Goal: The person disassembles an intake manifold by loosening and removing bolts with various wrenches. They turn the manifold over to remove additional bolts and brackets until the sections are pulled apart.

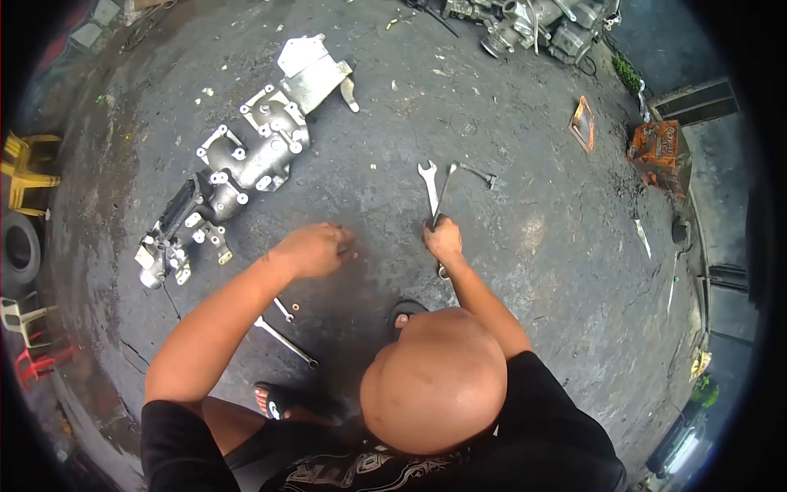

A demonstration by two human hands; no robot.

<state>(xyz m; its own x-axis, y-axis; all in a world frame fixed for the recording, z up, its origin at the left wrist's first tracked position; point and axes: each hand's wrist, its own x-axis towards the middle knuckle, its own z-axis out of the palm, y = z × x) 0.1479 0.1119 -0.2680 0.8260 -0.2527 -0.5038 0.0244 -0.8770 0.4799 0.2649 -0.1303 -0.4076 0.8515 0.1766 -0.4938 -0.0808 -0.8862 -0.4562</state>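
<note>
My right hand (443,240) is closed around a combination wrench (431,187); its open end points away from me and a ring end shows below my fist. A thin bent metal pipe (470,169) with end fittings also rises from this hand. My left hand (316,250) hovers over the floor, its fingers bent and smeared by motion; whether it holds anything cannot be made out. Near my left forearm lie a long combination wrench (285,342), a smaller wrench (284,309) and a small copper-coloured washer (296,307).
A cast metal manifold (261,157) with ports and brackets lies ahead to the left. Engine parts (533,25) stand at the far right. An orange gasket-like frame (583,125) and a battered orange box (658,156) sit rightward. Yellow stool (29,174) and tyre (20,246) are left.
</note>
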